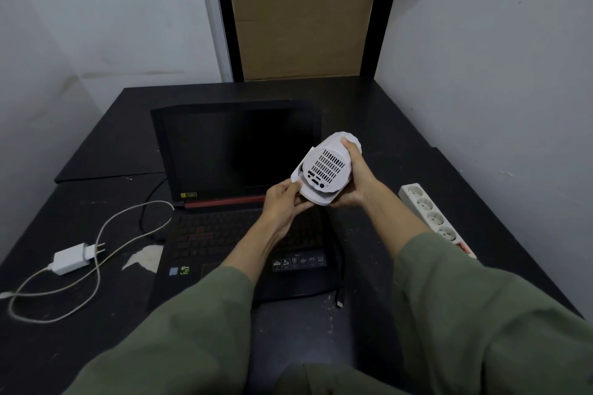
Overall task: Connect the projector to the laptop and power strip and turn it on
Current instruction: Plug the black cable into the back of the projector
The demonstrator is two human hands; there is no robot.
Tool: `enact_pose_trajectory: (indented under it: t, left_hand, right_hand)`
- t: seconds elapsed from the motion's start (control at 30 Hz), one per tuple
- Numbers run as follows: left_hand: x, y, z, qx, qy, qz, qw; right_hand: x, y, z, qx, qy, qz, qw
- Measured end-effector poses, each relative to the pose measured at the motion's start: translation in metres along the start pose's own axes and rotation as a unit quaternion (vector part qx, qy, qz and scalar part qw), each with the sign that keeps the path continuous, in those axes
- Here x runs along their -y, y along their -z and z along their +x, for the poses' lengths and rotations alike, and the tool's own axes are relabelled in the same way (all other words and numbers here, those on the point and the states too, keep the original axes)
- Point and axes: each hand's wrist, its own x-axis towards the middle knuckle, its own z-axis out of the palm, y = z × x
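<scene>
I hold a small white projector (324, 167) in the air above the open black laptop (237, 151), its vented back with ports facing me. My left hand (284, 205) grips its lower left edge at the stand. My right hand (356, 176) wraps around its right side. A white power strip (430, 215) lies on the table to the right, partly behind my right sleeve. A white power adapter (72, 258) with a coiled white cable (106, 234) lies at the left. A black cable end (339, 298) rests by the laptop's front right corner.
The black table (369, 112) sits in a corner between white walls. Cardboard (298, 16) leans against the wall behind it. A torn light patch (144, 258) marks the table surface left of the laptop. The laptop screen is dark.
</scene>
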Motion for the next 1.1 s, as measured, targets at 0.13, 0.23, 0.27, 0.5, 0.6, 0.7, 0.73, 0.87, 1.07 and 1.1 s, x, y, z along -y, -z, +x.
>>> enact_pose_trajectory:
  t: [0.13,0.23,0.27,0.5,0.6,0.7,0.73,0.87,1.07,1.1]
  left_hand:
    - [-0.004,-0.001,-0.001,-0.010,-0.012,-0.028,0.999]
    - [-0.006,0.000,-0.001,-0.014,-0.013,-0.034,0.999]
    - [-0.006,0.000,-0.001,-0.015,-0.011,-0.033,0.999]
    - [-0.004,-0.003,-0.004,-0.020,-0.002,-0.034,0.999]
    - [-0.003,-0.004,-0.006,-0.015,-0.005,-0.035,0.999]
    - [-0.003,-0.003,-0.006,-0.014,-0.006,-0.032,0.999]
    - [-0.003,-0.003,-0.006,-0.014,-0.005,-0.031,0.999]
    - [0.000,-0.004,-0.004,-0.008,-0.003,-0.038,0.999]
    - [0.014,-0.008,0.004,0.013,0.000,-0.025,1.000]
    - [0.019,-0.009,0.005,0.022,0.003,-0.012,1.000]
  right_hand:
    - [-0.004,-0.001,0.001,0.038,0.018,0.051,0.998]
    - [-0.006,0.000,0.000,0.038,0.015,0.049,0.998]
    - [-0.006,-0.001,0.000,0.037,0.013,0.043,0.998]
    - [0.002,-0.003,0.000,-0.019,-0.003,0.020,1.000]
    - [0.005,-0.003,-0.001,-0.018,-0.005,0.017,1.000]
    - [0.007,0.000,-0.001,0.008,-0.002,0.007,1.000]
    - [0.007,0.001,-0.001,0.015,0.000,0.005,1.000]
    - [0.005,0.007,0.001,0.048,-0.001,0.016,0.999]
    - [0.002,0.028,-0.001,0.023,-0.005,0.026,0.999]
    - [0.001,0.034,-0.002,0.017,0.000,0.034,0.999]
